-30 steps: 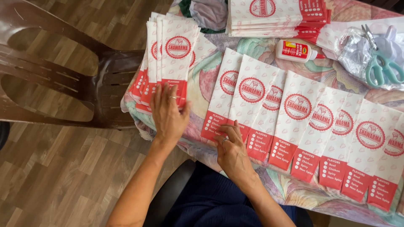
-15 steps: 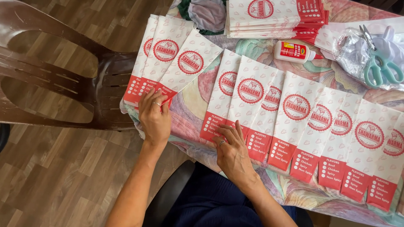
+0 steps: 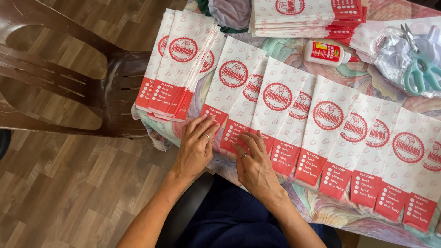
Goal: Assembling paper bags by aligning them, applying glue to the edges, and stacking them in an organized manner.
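The person sits close against the table edge [image 3: 257,181], dark-clothed lap below it, and both forearms reach up and forward over that edge.

The left hand [image 3: 195,149] lies palm down, fingers long and loosely together, its fingertips resting on the red bottom strip of the leftmost bag [image 3: 232,80] in the fanned row of paper bags [image 3: 330,133]. It grips nothing; it looks to be pressing that bag flat. The right hand [image 3: 252,160] sits just beside it, palm down too, fingers slightly curled and spread, tips touching the lower ends of the next two bags. Whether a fingertip is lifting an edge there cannot be told from this angle. Each hand wears a ring.

The row runs rightward from the hands, each white and red bag overlapping its neighbour so that one long side strip of each stays exposed, apparently a staggered layout for treating all the edges in one pass. Left of the row, a squared stack of bags [image 3: 181,64] overhangs the table's corner, next to a brown plastic chair [image 3: 69,78].

Beyond the row, a small glue bottle [image 3: 327,52] lies on its side within reach. Farther right, teal-handled scissors [image 3: 421,69] rest on a crumpled clear plastic bag [image 3: 395,50]. At the far edge lies another pile of bags [image 3: 305,16].
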